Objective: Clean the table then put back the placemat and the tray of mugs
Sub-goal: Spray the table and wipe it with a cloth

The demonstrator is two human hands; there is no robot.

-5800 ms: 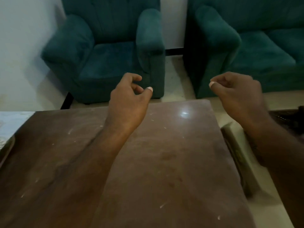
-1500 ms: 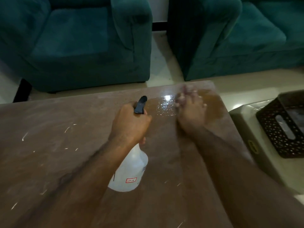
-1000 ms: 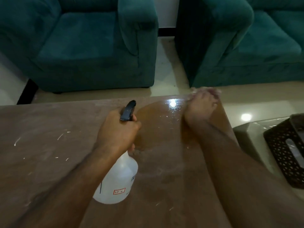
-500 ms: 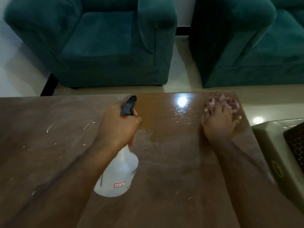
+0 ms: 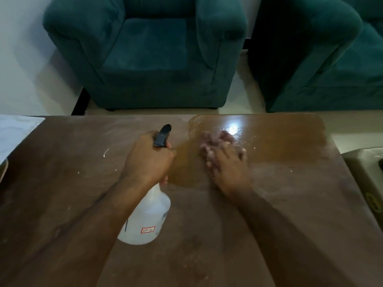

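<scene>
Head view: left grip [image 5: 148,160] wrapped around spray bottle [image 5: 146,219] neck; right grip [image 5: 227,162] pressing crumpled cloth [image 5: 215,138] onto wet table [image 5: 290,183].

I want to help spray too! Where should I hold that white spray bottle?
Probably hold the spray bottle at its thin neck, just under the black trigger head, coming from behind and above, as the left hand does now. The neck suits a grip better than the wide round body, and a finger can reach the trigger.
</scene>
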